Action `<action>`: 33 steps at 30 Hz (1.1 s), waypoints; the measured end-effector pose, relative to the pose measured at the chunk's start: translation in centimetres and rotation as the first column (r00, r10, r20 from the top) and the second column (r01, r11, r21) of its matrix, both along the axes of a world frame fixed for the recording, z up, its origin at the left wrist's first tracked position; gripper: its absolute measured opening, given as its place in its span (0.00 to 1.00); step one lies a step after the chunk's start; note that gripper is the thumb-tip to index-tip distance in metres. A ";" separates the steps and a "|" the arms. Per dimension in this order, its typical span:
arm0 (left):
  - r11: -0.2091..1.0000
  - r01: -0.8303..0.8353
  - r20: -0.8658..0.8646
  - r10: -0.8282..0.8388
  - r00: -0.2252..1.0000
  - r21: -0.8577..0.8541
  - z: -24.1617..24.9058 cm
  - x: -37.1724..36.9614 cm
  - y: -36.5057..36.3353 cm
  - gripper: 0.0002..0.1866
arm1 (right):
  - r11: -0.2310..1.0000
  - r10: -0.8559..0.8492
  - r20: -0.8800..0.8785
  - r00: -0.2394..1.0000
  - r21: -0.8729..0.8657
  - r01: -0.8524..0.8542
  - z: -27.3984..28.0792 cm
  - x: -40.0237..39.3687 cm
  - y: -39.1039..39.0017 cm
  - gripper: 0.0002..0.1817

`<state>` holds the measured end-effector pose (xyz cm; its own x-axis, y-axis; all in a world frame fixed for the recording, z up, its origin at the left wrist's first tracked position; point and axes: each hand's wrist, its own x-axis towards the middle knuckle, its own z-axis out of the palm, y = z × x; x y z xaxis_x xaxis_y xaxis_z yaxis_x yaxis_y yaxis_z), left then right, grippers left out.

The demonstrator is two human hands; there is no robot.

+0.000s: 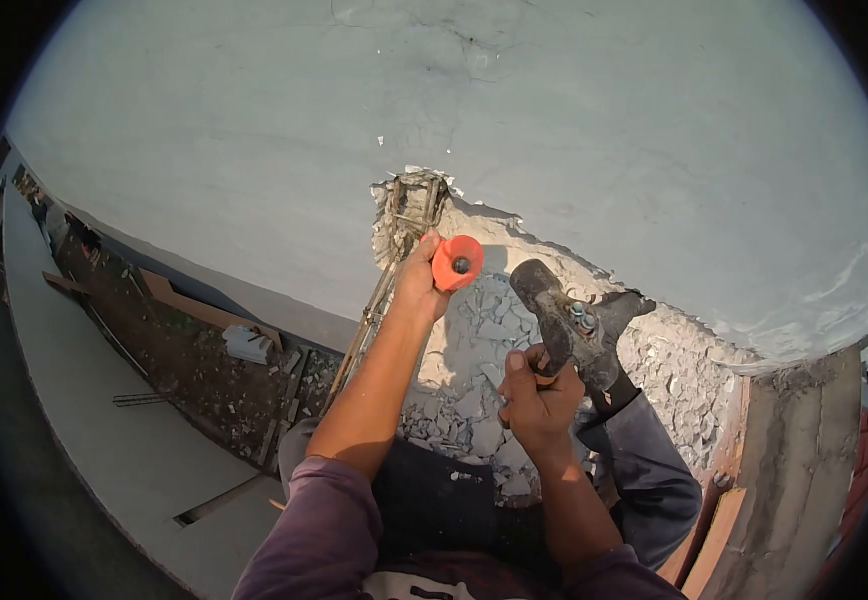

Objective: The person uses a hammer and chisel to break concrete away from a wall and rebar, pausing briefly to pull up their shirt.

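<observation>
My left hand (422,280) is wrapped round an orange-red guard with a round metal end (459,264), close to the broken edge of the wall. In my right hand (542,398) is the handle of a hammer; its dusty, dark head (544,305) points up and to the left. Beside the hammer head is a dark, dusty shoe (609,335) with a dark trouser leg behind it. Above my left hand, a chipped hole (416,205) shows metal rods.
Broken rubble (479,400) lies below the grey wall (254,130). Rods (362,340) slant down left of my left arm. Debris and a white block (248,344) lie at lower left. Wooden boards (716,540) stand at lower right, by a concrete ledge (794,450).
</observation>
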<state>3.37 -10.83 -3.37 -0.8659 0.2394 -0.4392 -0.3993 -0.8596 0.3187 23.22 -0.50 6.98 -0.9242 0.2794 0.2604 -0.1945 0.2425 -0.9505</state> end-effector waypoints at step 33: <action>0.969 0.093 0.076 -0.077 0.994 -0.230 -3.3 3.3 0.0 0.07 | 0.910 -0.173 0.617 0.768 0.398 -0.114 -11.2 9.9 6.8 0.21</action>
